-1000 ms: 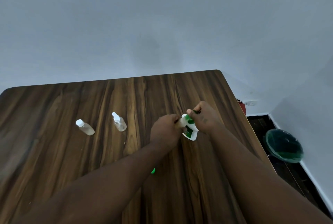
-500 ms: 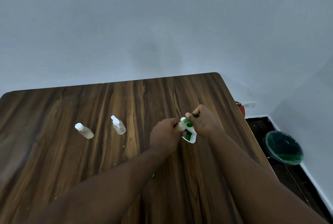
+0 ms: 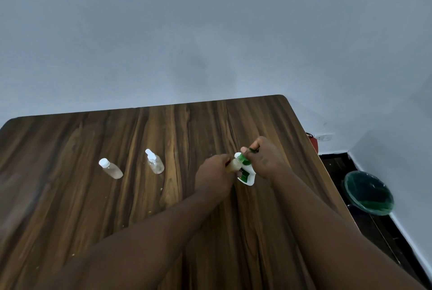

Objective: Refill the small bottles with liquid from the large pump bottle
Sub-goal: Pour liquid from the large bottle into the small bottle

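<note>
The large white pump bottle [image 3: 246, 174] with a green label and green pump head stands on the wooden table [image 3: 70, 196] right of centre. My right hand [image 3: 263, 159] pinches the green pump head on top. My left hand [image 3: 216, 173] grips a small clear bottle [image 3: 235, 165] and holds its mouth against the pump spout. Two more small bottles stand to the left: one with a white flat cap [image 3: 110, 168] and one with a white spray top [image 3: 154, 161].
The table's right edge [image 3: 327, 173] runs close to my right hand. Beyond it, on the dark floor, sits a green bin [image 3: 368, 192]. A red object [image 3: 313, 143] and a wall socket [image 3: 323, 137] lie by the far wall.
Both hands keep their hold at the pump bottle. The view has tilted a little, so the table sits slightly lower in the frame.
</note>
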